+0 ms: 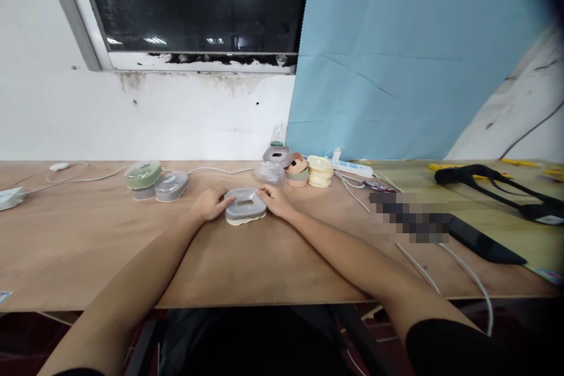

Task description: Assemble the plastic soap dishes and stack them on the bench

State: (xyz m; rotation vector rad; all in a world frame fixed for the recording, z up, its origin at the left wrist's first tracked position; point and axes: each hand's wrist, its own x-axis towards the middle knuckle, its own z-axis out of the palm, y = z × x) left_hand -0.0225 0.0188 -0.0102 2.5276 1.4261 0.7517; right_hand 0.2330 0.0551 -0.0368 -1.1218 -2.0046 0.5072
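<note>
A small rounded plastic box (245, 204) lies flat on the wooden table in front of me. Its grey lid has a slot in the middle, and a cream rim shows under its front edge. My left hand (214, 204) grips the box's left side, thumb on the lid's edge. At the opposite side, my right hand (275, 200) holds the far right corner with its fingers bent. The undersides of both hands are hidden.
Green-lidded (143, 175) and grey boxes (172, 186) sit left. Behind my right hand are clear plastic parts (270, 173), a grey lid (277, 154), orange rings (296, 170) and stacked yellow parts (319, 171). A power strip (352, 168), cables and a black device (480, 238) lie right.
</note>
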